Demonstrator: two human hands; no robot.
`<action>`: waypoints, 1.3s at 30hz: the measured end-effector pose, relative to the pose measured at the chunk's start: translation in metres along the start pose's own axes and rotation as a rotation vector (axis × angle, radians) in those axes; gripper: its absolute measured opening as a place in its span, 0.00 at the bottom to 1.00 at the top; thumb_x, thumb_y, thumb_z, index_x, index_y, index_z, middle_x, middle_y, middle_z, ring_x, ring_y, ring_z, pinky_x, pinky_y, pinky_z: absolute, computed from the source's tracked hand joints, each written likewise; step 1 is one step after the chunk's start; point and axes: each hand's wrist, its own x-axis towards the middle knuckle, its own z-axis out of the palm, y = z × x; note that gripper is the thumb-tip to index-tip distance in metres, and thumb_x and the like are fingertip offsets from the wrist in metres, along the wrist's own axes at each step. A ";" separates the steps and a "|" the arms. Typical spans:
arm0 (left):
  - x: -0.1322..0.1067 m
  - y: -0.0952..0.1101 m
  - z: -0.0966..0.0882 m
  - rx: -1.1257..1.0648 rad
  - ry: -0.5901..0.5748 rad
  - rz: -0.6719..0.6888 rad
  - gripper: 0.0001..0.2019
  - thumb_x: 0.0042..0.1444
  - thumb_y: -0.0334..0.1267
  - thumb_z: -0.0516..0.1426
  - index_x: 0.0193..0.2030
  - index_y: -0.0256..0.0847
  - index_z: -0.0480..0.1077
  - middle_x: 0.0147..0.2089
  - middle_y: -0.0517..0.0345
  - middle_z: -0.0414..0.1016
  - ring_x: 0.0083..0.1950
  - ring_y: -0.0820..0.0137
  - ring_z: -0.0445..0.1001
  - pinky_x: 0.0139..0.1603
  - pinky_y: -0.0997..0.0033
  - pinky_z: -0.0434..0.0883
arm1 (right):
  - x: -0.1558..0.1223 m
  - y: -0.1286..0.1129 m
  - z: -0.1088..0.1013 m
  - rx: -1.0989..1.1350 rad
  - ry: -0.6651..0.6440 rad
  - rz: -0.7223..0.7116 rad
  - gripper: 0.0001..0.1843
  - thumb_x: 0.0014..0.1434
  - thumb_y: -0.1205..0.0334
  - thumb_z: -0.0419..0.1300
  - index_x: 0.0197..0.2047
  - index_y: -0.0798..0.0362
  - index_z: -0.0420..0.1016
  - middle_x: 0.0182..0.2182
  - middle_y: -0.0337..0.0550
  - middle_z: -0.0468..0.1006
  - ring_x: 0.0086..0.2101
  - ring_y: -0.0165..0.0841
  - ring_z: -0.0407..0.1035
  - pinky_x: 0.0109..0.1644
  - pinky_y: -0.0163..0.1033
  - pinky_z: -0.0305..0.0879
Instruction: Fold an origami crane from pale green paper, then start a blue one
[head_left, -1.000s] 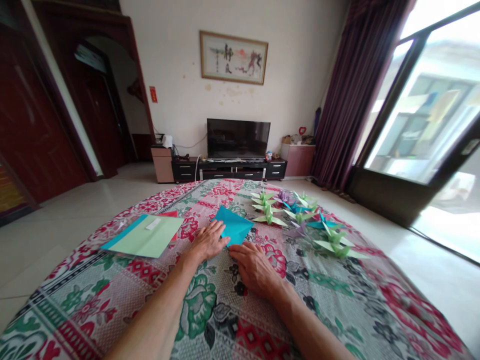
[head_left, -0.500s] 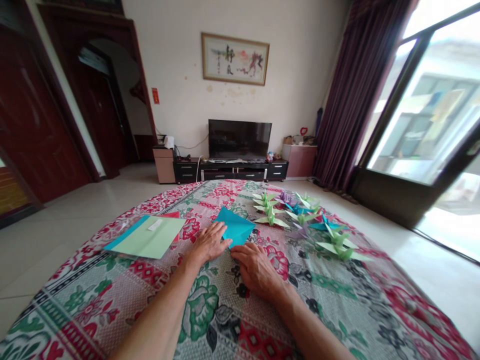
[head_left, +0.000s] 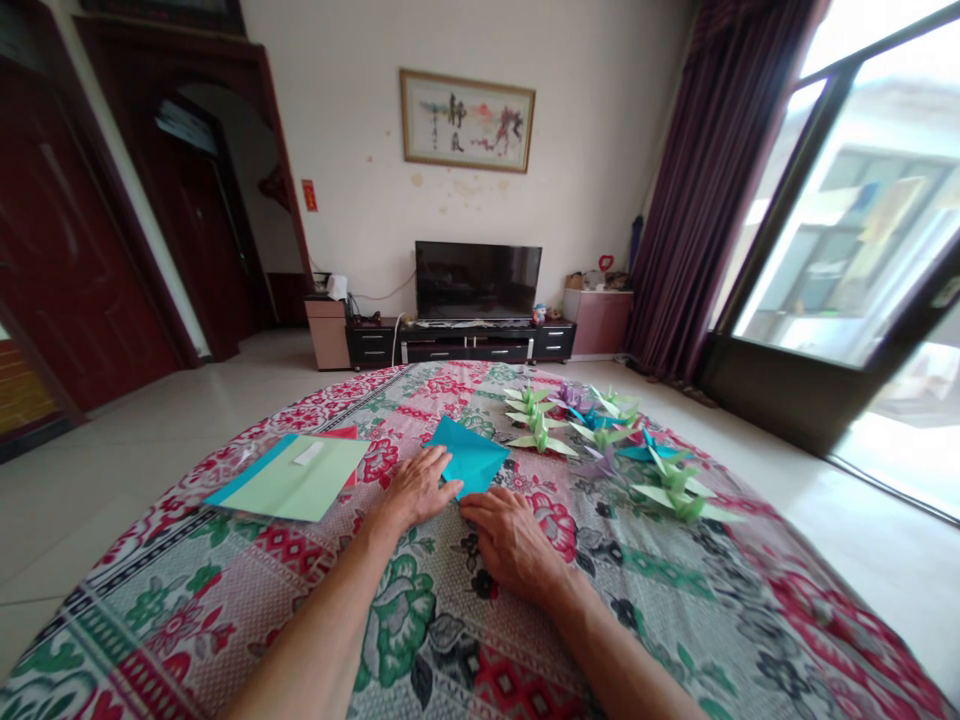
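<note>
A blue sheet of origami paper (head_left: 475,456) lies on the flowered tablecloth, turned with a corner toward me. My left hand (head_left: 417,487) rests flat over its left edge, fingers stretched out and thumb reaching toward the lower corner. At that lower corner my right hand (head_left: 514,535) has its fingers bent and close together on the paper's edge; its thumb is hidden beneath. To the right stand several folded paper cranes, among them a light green crane (head_left: 538,432), a blue crane (head_left: 654,447) and a purple crane (head_left: 600,463).
Left of my hands lies a stack of light green paper (head_left: 304,480) with blue and red sheets showing under it and a small white label on top. The round table's cloth (head_left: 427,640) spans the foreground. Beyond it stand a television (head_left: 478,282) and low cabinets.
Both hands and the blue paper stay practically in place. Only the whole view has shifted very slightly.
</note>
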 end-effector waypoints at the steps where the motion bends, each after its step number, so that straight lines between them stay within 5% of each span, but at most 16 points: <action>1: 0.000 0.000 0.000 -0.005 -0.001 0.003 0.27 0.58 0.51 0.46 0.61 0.42 0.59 0.66 0.51 0.54 0.65 0.58 0.53 0.61 0.54 0.55 | 0.000 0.000 -0.001 -0.002 -0.001 0.000 0.15 0.55 0.71 0.51 0.44 0.50 0.72 0.47 0.40 0.73 0.44 0.35 0.60 0.50 0.43 0.55; 13: -0.002 0.005 -0.010 -0.011 -0.112 -0.028 0.28 0.58 0.53 0.43 0.63 0.47 0.54 0.68 0.56 0.48 0.67 0.60 0.47 0.62 0.49 0.50 | 0.001 -0.001 -0.002 -0.019 0.008 -0.006 0.14 0.55 0.71 0.51 0.42 0.50 0.72 0.46 0.42 0.73 0.43 0.35 0.61 0.48 0.42 0.55; 20: 0.002 0.001 -0.008 -0.007 -0.127 -0.007 0.28 0.58 0.54 0.42 0.63 0.47 0.54 0.68 0.54 0.48 0.67 0.60 0.48 0.61 0.49 0.53 | 0.028 0.004 0.001 -0.065 -0.008 0.012 0.09 0.57 0.67 0.51 0.29 0.54 0.70 0.29 0.42 0.73 0.32 0.31 0.64 0.42 0.38 0.55; 30: 0.001 -0.002 -0.003 -0.030 -0.068 -0.003 0.26 0.58 0.55 0.43 0.62 0.50 0.56 0.67 0.54 0.52 0.66 0.59 0.50 0.61 0.48 0.53 | 0.039 0.019 0.022 -0.001 0.129 0.085 0.07 0.54 0.71 0.53 0.37 0.55 0.67 0.36 0.45 0.68 0.38 0.33 0.63 0.45 0.37 0.58; 39: 0.003 -0.006 -0.006 -0.045 -0.069 -0.005 0.22 0.61 0.50 0.41 0.60 0.52 0.58 0.66 0.58 0.54 0.66 0.62 0.51 0.61 0.50 0.53 | 0.039 0.016 0.020 -0.016 0.071 0.071 0.09 0.58 0.69 0.52 0.40 0.52 0.71 0.39 0.44 0.67 0.39 0.31 0.63 0.45 0.37 0.58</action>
